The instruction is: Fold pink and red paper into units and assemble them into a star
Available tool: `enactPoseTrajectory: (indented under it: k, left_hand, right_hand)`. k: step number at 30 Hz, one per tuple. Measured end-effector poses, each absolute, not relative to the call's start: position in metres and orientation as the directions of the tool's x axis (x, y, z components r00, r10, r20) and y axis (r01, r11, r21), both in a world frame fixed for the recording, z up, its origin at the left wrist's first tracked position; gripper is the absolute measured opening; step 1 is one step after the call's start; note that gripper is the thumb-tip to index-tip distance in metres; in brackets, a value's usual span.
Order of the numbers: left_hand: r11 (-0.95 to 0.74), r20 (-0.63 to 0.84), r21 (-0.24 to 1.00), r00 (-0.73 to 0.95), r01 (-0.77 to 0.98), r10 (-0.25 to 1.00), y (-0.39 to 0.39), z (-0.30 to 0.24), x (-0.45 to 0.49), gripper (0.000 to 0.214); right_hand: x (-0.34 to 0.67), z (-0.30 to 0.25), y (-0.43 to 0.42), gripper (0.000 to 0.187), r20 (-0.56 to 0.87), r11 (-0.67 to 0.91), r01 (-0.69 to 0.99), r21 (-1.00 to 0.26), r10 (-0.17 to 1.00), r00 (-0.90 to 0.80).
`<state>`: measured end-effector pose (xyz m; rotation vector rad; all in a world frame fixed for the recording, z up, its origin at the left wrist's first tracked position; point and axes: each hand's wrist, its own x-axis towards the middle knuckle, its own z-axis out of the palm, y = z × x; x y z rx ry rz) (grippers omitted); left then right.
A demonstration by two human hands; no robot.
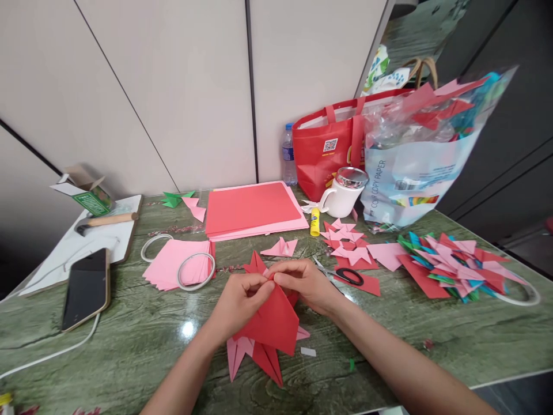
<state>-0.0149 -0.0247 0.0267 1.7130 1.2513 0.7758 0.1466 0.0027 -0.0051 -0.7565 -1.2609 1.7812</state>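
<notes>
Between my hands is a folded red paper (276, 323), its top edge pinched. My left hand (242, 297) closes thumb and finger on that edge from the left. From the right, my right hand (309, 282) pinches the same edge, fingertips touching the left ones. Under and behind it lie pink and red folded paper points (239, 353), partly covered by the red paper. A small folded pink paper (281, 247) rests just beyond my hands. Black-handled scissors (349, 276) lie to the right of my right hand.
Left are a pink paper stack (166, 268), white rings (196, 272) and a phone (87, 288). Red and pink sheets (253, 208), a glue stick (315, 222) and a white mug (344, 196) stand behind. Right are folded paper pieces (458, 262) and a plastic bag (401, 178).
</notes>
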Motion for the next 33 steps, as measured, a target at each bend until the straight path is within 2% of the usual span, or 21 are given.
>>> enactPoseTrajectory:
  k: [3,8,18,26,33]
  left_hand:
    - [-0.109,-0.019,0.905,0.295,0.411,0.955,-0.0251,0.0262,-0.0137,0.033]
    - [-0.06,-0.067,0.923,0.312,0.379,0.948,-0.0244,0.0281,-0.0127,0.033]
    - [-0.082,-0.025,0.913,0.256,0.4,0.966,-0.0264,0.0249,-0.0097,0.04]
    - [-0.069,-0.028,0.896,0.212,0.438,0.977,-0.0254,0.0259,-0.0064,0.039]
    - [-0.025,-0.094,0.948,0.354,0.318,0.93,-0.0254,0.0294,-0.0133,0.035]
  right_hand:
    - [0.1476,-0.0042,0.0031,0.018,0.034,-0.099,-0.252,-0.963,0.879,-0.475]
    - [0.1492,-0.0036,0.0037,0.021,0.021,-0.096,-0.228,-0.969,0.888,-0.46]
    - [0.1465,-0.0043,0.002,0.028,-0.107,-0.293,-0.311,-0.904,0.86,-0.499]
    - [0.1477,-0.0061,0.0022,0.018,-0.028,-0.177,-0.264,-0.948,0.875,-0.484]
    - [0.1489,-0.0013,0.0044,0.023,-0.017,-0.089,-0.17,-0.981,0.922,-0.386]
